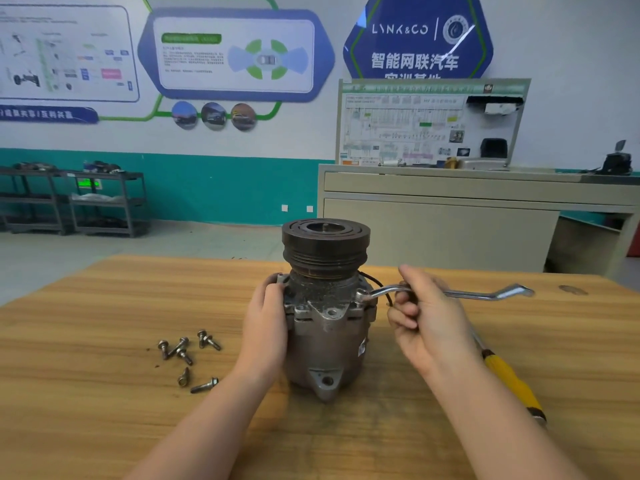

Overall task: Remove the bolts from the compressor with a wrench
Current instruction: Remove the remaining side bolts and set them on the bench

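Bright, even indoor light with soft shadows; glare streaks the blue sign (pixel 417 39) upper right, background soft, edges bowed by wide-angle distortion.

At about one o'clock, the blue hexagonal wall sign (pixel 417 39) reads "LYNK&CO" in white above the Chinese characters "智能网联汽车"; other print is too blurred.

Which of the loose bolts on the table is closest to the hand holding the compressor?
The bolt at the top right of the pile, nearest the left hand on the compressor. The other bolts lie farther left or lower down.
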